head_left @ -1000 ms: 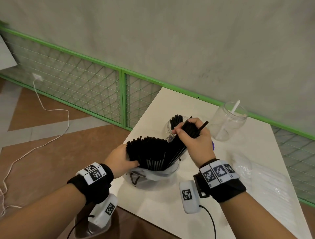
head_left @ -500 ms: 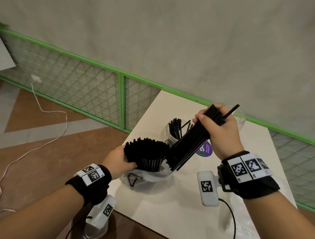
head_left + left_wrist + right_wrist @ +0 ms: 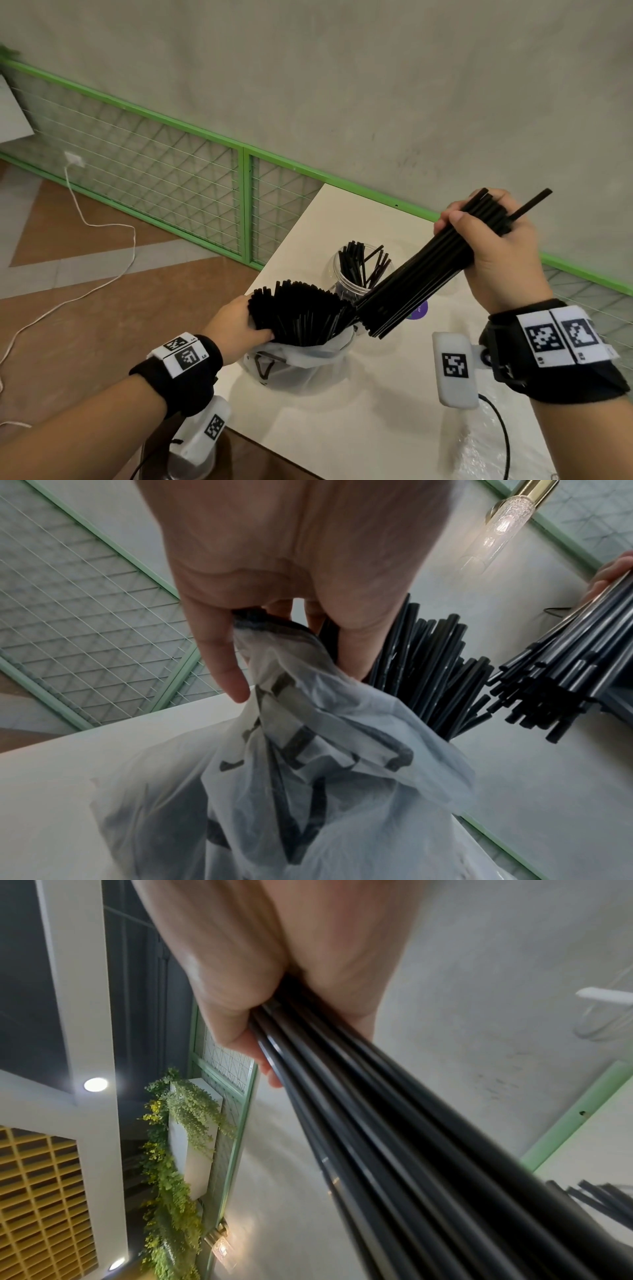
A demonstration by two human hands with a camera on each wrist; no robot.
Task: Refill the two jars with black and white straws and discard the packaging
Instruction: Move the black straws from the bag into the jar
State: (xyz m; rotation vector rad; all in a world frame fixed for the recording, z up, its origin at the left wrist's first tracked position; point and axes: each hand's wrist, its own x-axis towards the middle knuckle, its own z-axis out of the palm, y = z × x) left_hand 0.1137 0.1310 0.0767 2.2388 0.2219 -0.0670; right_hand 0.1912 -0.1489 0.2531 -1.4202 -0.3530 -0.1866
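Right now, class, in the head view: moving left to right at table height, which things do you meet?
Left hand → packaged black straws in the plastic bag → jar of black straws → right hand gripping a straw bundle.

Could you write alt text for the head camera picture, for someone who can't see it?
The right hand lifts a bundle of black straws out of a plastic bag that the left hand holds open on a white table, beside a clear jar holding black straws.
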